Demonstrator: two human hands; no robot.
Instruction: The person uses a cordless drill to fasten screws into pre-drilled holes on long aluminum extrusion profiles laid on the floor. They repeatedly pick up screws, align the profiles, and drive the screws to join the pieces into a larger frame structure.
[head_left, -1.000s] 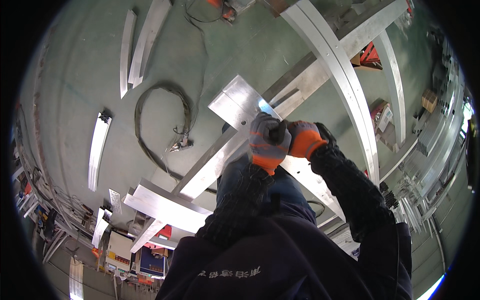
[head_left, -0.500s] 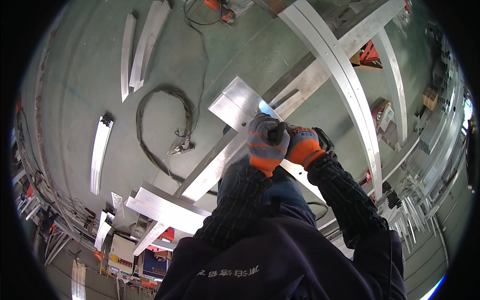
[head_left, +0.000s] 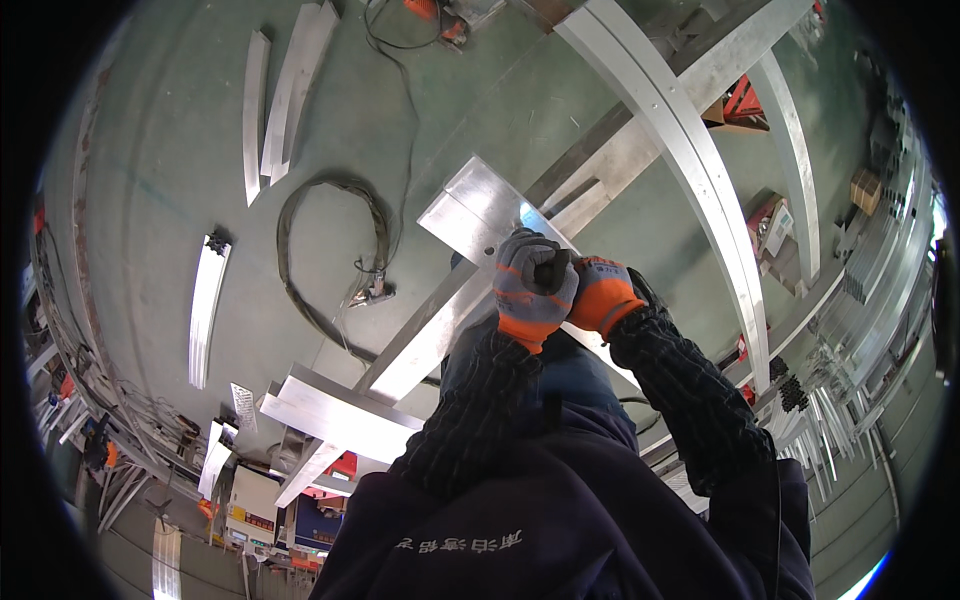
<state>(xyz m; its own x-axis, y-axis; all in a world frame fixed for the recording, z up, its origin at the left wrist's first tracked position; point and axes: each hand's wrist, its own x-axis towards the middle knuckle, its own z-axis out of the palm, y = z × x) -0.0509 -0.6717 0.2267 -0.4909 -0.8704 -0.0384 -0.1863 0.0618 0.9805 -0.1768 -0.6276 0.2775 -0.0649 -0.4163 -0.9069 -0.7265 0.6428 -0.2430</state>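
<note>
Both hands meet in front of my body, above a flat silver metal profile (head_left: pixel 468 215) with a hole in its face. My left hand (head_left: pixel 534 290), in a grey glove with an orange cuff, is closed around a dark round-ended object (head_left: pixel 550 272) whose kind I cannot tell. Pressed close on its right is my right hand (head_left: pixel 602 292), gloved alike, its fingers curled and mostly hidden. What the right hand grips does not show. The profile runs beneath both hands toward my legs and lies across a long metal beam (head_left: pixel 440 325).
A curved metal profile (head_left: pixel 690 150) arches over the beam on the right. Coiled hose (head_left: pixel 285 245) lies on the green floor at left, near loose profiles (head_left: pixel 208 310). More wide profiles (head_left: pixel 330 415) rest on the beam at lower left. Stacked stock (head_left: pixel 880 290) lines the far right.
The right hand has turned slightly and shifted a little left; a dark shape beside its wrist no longer shows. The left hand keeps its grip. The whole view has shifted slightly.
</note>
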